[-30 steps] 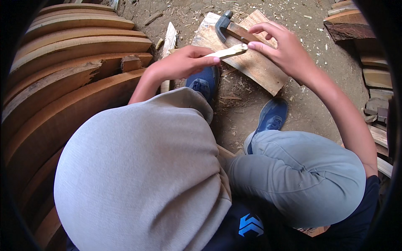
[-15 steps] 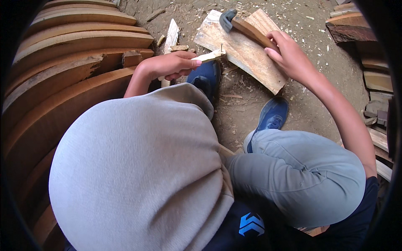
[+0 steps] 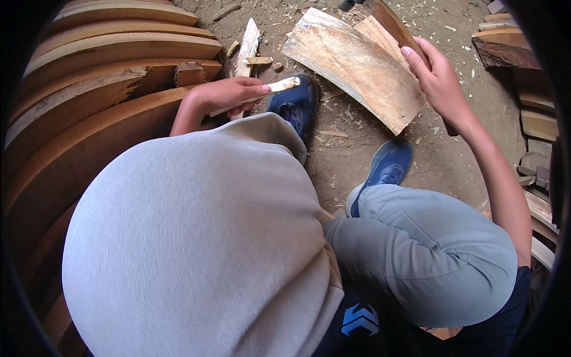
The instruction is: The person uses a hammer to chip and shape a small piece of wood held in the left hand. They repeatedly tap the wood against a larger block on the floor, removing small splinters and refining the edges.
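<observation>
My left hand (image 3: pixel 225 97) is closed around a thin pale wooden stick (image 3: pixel 283 85), whose free end points right above my left shoe (image 3: pixel 302 102). At that end a small dark mark shows; I cannot clearly make out a nail there. My right hand (image 3: pixel 442 83) grips the wooden handle of a hammer (image 3: pixel 392 22), lifted over the right side of a wide board (image 3: pixel 357 65). The hammer's dark head is partly cut off by the upper edge of the view. The board lies on the ground, overlapping a second, lighter wood piece (image 3: pixel 376 31).
Curved planks (image 3: pixel 119 53) are stacked along my left side. More cut timber (image 3: pixel 505 44) lies at the right. A pointed wood strip (image 3: pixel 248 44) and small scraps rest on the dirt floor (image 3: pixel 333 157) among shavings. My right shoe (image 3: pixel 391 162) stands below the board.
The hammer has risen up and to the right with my right hand. My left hand has shifted slightly left with the stick; the upright nail at its end no longer shows clearly.
</observation>
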`<state>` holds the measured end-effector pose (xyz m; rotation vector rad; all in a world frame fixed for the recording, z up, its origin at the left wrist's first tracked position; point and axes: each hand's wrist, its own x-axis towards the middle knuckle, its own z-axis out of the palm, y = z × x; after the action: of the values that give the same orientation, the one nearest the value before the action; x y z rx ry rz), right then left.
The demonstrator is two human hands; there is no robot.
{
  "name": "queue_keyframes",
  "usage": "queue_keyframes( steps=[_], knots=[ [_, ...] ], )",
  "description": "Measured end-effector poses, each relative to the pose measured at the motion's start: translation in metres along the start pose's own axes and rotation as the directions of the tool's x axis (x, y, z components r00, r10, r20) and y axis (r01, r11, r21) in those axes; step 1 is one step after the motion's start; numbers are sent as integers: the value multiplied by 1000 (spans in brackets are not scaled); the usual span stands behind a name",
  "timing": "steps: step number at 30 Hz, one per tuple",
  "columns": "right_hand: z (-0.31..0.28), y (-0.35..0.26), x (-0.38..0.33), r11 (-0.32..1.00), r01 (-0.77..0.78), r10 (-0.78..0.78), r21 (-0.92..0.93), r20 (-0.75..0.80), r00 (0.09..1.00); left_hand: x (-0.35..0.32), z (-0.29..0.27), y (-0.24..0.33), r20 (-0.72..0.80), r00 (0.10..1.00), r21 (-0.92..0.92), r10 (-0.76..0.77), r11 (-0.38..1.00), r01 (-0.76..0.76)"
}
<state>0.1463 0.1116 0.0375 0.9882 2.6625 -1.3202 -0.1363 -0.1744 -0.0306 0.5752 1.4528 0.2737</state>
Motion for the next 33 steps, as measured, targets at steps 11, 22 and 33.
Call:
queue_keyframes(
  steps=[11, 22, 33],
  knots=[
    [4, -11, -6, 990, 114, -106, -88, 97, 990, -10, -9, 12, -87, 996, -52, -26, 998, 22],
    [14, -26, -7, 966, 239, -213, -96, 226, 951, -13, -17, 37, -144, 979, 17, -147, 988, 151],
    [29, -35, 2, 963, 256, -237, -84, 189, 953, -10, -28, 56, -126, 970, 118, -207, 968, 221]
  ],
)
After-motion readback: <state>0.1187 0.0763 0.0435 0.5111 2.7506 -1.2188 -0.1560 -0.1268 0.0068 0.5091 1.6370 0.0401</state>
